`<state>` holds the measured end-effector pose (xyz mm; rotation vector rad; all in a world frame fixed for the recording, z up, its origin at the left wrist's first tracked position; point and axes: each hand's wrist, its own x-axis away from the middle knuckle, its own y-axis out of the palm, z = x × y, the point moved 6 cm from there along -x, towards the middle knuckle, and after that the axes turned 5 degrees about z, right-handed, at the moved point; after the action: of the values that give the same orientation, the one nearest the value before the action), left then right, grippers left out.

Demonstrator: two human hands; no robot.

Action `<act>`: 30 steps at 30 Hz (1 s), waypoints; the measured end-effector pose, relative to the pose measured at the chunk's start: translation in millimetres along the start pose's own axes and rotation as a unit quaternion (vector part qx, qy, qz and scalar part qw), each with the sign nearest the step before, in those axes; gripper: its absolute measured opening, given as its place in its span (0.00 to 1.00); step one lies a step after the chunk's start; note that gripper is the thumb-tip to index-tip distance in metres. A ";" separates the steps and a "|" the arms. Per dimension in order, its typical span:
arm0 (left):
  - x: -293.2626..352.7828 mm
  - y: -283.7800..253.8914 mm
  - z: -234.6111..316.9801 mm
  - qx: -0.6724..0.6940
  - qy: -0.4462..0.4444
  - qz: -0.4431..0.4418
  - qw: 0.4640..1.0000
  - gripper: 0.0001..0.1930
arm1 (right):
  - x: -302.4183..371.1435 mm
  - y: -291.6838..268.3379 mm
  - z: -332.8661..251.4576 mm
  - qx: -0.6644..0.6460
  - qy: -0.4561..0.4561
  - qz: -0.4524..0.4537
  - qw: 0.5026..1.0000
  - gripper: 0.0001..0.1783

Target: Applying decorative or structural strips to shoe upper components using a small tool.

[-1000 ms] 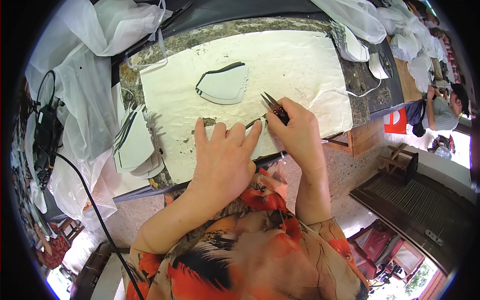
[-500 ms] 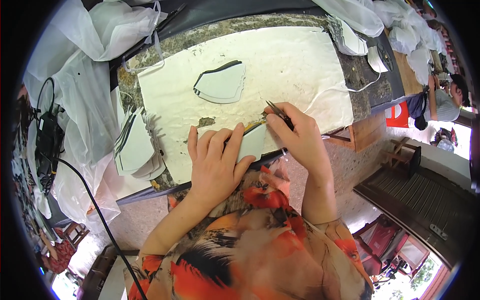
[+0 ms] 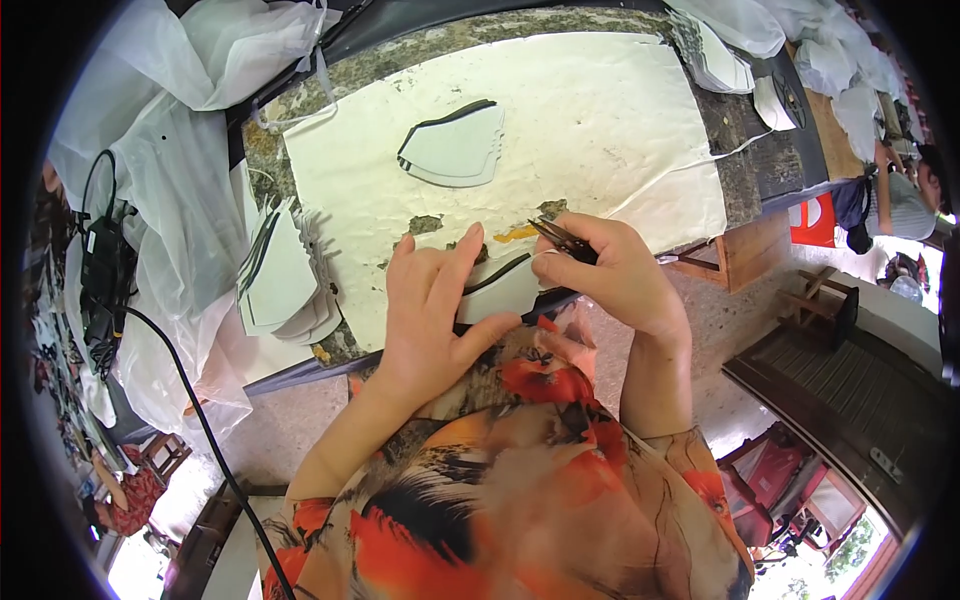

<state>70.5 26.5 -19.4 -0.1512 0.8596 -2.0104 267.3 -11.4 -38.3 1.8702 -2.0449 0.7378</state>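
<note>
A curved white fabric panel with a black strip along its upper edge lies at the near edge of the work sheet. My left hand rests at its left end, fingers stretched out and apart, the thumb along its lower side. At its right end my right hand is closed round dark pointed snips, tips facing up and left. Thumb and forefinger are close to the panel's corner; whether they also pinch it is unclear. A similar panel lies farther off on the sheet.
A white paper sheet covers the worn board. Stacked white panels stand at the left, more panels at the far right. White cord crosses the sheet's right side. Plastic bags and a black cable are at left.
My left fingers have lifted and spread off the panel's upper edge, showing more of the black strip. The panel has turned a little. The snips now point more to the left.
</note>
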 end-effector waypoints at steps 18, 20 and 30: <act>-42.1 -6.5 -3.4 0.207 -0.174 -0.206 0.940 0.11 | 6.5 17.2 -16.4 -0.112 -0.015 -0.059 0.992 0.09; -40.7 -2.3 -12.0 0.240 -0.223 -0.216 0.920 0.12 | 8.2 14.6 -18.8 -0.054 -0.040 -0.050 0.997 0.09; -24.8 -10.8 -29.1 0.403 -0.361 -0.160 0.825 0.11 | 24.2 11.3 -49.4 0.282 -0.312 0.032 0.907 0.12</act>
<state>64.9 64.7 -29.0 -0.5497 -0.5475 -2.1910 246.4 -4.9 13.4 2.6473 -2.4552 0.9059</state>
